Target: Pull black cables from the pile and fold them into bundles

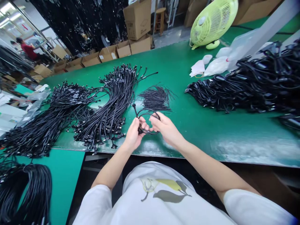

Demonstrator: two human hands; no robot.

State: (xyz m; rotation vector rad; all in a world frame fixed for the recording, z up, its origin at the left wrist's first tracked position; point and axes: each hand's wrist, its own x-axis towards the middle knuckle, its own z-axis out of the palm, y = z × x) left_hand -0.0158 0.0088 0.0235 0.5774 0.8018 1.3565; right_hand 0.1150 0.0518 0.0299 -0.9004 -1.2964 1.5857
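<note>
A black cable (150,112) is bent into a loop between my two hands, above the front part of the green table. My left hand (135,132) is closed on it, and one connector end sticks up past the thumb. On the loop's other side, the fingers of my right hand (162,126) pinch the cable. Just beyond my hands lies a small pile of thin black ties (156,98). To the left a bundle of straight black cables (110,106) spreads out, with a second such bundle (53,115) beside it.
Coiled black cables (246,87) are heaped on the right of the green table (187,131). A yellow-green fan (214,23) stands at the back, near white plastic bags (217,64). Cardboard boxes (109,53) line the far edge. More cables (38,187) lie lower left. A person (27,50) sits far off.
</note>
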